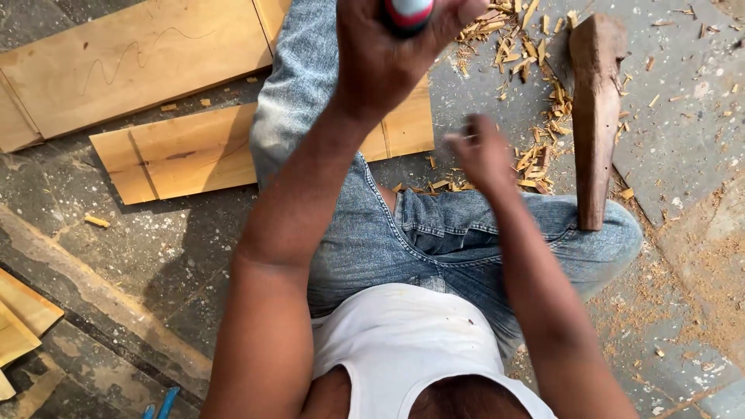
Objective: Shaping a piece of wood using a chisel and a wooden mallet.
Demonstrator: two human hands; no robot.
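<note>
Left hand closed round a red-and-white handle, right hand blurred, grip unclear, near wood chips beside a dark wooden block

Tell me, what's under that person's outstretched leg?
A pale wooden plank lies on the stone floor, passing under the jeans-clad leg. Its middle stretch is covered.

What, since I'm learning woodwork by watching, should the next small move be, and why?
Probably settle the right hand onto the dark wooden piece to steady it. The left hand grips a red-and-white tool handle held high, while the right hand is blurred above the wood chips, beside that piece and apparently not touching it.
</note>
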